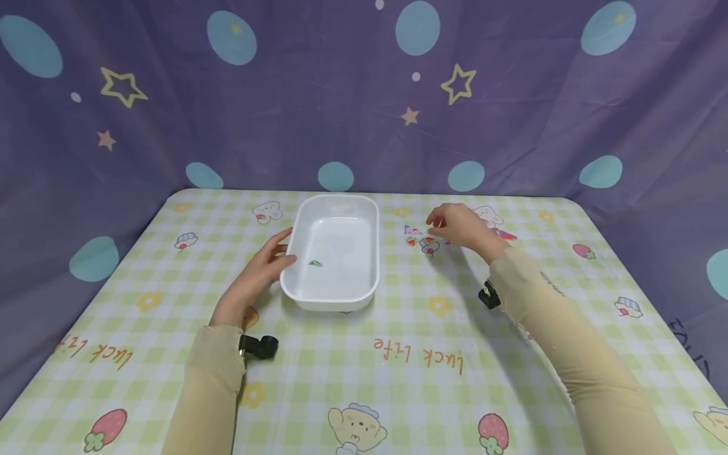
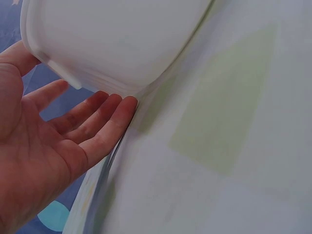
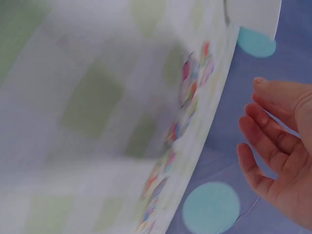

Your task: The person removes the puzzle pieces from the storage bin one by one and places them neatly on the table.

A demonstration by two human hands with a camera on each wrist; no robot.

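Observation:
My left hand [image 1: 258, 272] holds the left side of a white rectangular container [image 1: 330, 304], thumb over its rim. Its other fingers lie along the outer wall, as the left wrist view shows of the hand [image 2: 53, 136] and container [image 2: 112, 44]. One small colourful flat piece [image 1: 315, 263] lies inside on the bottom. My right hand [image 1: 461, 224] hovers above several small colourful flat pieces [image 1: 413, 230] on the table, right of the container. In the right wrist view, nothing shows between the loosely bent fingers of the hand [image 3: 280, 146], and the pieces [image 3: 187, 80] lie scattered in a band.
A table with a green checked, cartoon-printed cloth [image 1: 318, 379] spreads under everything. Behind its far edge hangs a purple curtain [image 1: 318, 114] with stars and dots. A red and purple piece [image 1: 504, 234] lies just beyond my right wrist.

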